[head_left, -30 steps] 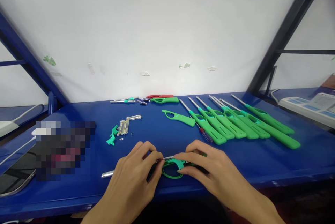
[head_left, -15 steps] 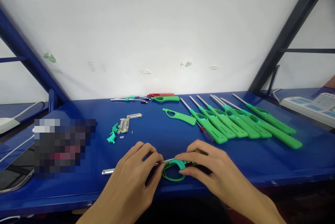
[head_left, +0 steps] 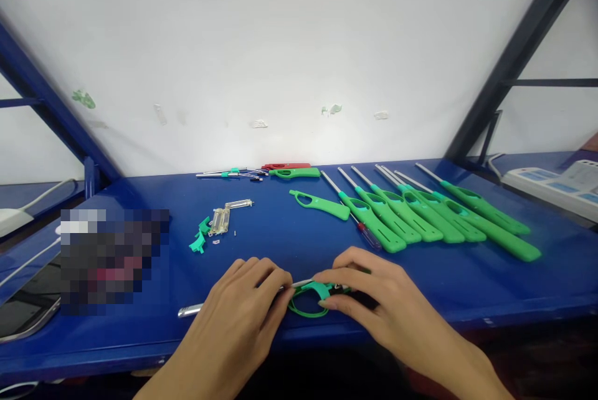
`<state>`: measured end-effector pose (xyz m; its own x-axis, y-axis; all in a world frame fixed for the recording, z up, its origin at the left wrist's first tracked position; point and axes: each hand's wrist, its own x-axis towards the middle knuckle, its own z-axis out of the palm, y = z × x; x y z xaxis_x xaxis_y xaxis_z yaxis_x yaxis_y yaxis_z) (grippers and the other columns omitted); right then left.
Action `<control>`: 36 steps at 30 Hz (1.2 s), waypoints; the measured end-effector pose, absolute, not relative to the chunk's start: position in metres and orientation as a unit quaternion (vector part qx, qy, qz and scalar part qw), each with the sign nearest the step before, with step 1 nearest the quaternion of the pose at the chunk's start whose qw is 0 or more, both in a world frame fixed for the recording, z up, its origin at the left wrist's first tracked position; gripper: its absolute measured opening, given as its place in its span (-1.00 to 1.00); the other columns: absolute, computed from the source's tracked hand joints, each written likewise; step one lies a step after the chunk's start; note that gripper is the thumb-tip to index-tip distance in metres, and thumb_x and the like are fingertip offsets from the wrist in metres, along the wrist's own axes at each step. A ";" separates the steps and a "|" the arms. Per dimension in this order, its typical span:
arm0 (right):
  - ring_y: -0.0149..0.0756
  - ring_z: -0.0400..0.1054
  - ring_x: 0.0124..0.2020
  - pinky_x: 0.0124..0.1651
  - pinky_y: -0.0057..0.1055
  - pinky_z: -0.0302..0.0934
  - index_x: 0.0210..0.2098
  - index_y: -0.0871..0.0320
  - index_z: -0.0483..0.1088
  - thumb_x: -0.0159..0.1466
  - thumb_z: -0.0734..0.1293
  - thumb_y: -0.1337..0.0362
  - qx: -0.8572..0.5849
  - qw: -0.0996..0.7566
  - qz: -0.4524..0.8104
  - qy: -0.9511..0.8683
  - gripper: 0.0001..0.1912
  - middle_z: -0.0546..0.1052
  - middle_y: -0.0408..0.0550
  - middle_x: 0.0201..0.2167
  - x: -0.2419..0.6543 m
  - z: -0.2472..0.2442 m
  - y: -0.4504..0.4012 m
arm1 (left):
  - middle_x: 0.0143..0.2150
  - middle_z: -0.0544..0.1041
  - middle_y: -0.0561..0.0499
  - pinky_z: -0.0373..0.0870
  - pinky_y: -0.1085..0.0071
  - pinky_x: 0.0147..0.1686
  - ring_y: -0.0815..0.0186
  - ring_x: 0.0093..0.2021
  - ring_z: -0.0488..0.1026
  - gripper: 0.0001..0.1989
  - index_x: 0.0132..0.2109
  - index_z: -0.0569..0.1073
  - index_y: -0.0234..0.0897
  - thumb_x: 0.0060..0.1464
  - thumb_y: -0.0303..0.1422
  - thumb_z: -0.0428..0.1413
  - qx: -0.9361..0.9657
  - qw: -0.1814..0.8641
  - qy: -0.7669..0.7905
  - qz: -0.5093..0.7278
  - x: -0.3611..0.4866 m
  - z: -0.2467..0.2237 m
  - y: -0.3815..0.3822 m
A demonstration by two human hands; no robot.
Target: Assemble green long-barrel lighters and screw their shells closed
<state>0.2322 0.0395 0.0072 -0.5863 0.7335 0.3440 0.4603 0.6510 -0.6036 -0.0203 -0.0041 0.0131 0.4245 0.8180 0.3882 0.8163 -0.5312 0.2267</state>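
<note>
A green long-neck lighter handle point(head_left: 308, 314) lies near the table's front edge, between my two hands. Its thin metal tube point(head_left: 189, 311) sticks out to the left from under my left hand point(head_left: 243, 306), whose thumb and fingers pinch the tube. My right hand point(head_left: 383, 294) curls over the handle's other end, with thumb and fingertips at the teal trigger point(head_left: 321, 290). Dark and metallic inner parts show beside the trigger; the rest of the handle is hidden under my right palm.
Several assembled green lighters point(head_left: 383, 228) lie in a row at right, with a screwdriver point(head_left: 370, 237) beside them. A loose green half-shell point(head_left: 322, 205) lies mid-table. Further left are clear fuel tanks point(head_left: 220, 221) and teal triggers point(head_left: 200, 235). Metal tubes point(head_left: 224, 174) and a red shell point(head_left: 289, 167) lie behind.
The view has shifted slightly. Both hands keep nearly the same hold on the lighter; the teal trigger and the parts beside it show a little more between the right fingers.
</note>
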 end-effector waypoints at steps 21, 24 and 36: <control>-0.33 0.43 -0.21 -0.10 -0.43 0.34 0.06 -0.13 0.57 0.49 0.40 0.14 -0.354 0.309 0.323 -0.821 -0.82 0.58 -0.17 -0.11 0.236 0.014 0.037 | -0.11 0.65 0.09 0.57 0.35 -0.16 0.26 -0.21 0.63 -0.72 0.03 0.64 -0.05 0.42 -0.44 0.05 0.828 0.047 0.513 0.221 -0.037 0.029 -0.014; -0.32 0.45 -0.18 -0.08 -0.42 0.34 0.05 -0.12 0.57 0.50 0.39 0.13 -0.355 0.309 0.320 -0.822 -0.83 0.60 -0.17 -0.10 0.236 0.015 0.037 | -0.12 0.65 0.11 0.54 0.42 -0.19 0.29 -0.21 0.64 -0.73 -0.02 0.66 -0.03 0.39 -0.46 0.10 0.815 0.088 0.519 0.244 -0.039 0.030 -0.012; -0.30 0.50 -0.23 -0.11 -0.38 0.38 0.07 -0.08 0.58 0.53 0.34 0.10 -0.360 0.325 0.304 -0.820 -0.79 0.62 -0.13 -0.16 0.236 0.014 0.038 | -0.24 0.60 0.14 0.40 0.51 -0.35 0.39 -0.35 0.58 -0.76 -0.18 0.71 -0.02 0.27 -0.51 0.22 0.795 0.168 0.521 0.262 -0.037 0.032 -0.008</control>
<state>0.2361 0.0377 0.0140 -0.5293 0.7881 0.3142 0.3931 0.5560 -0.7324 -0.0367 -0.0079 0.0316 0.3203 0.9158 0.2422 0.7395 -0.4015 0.5403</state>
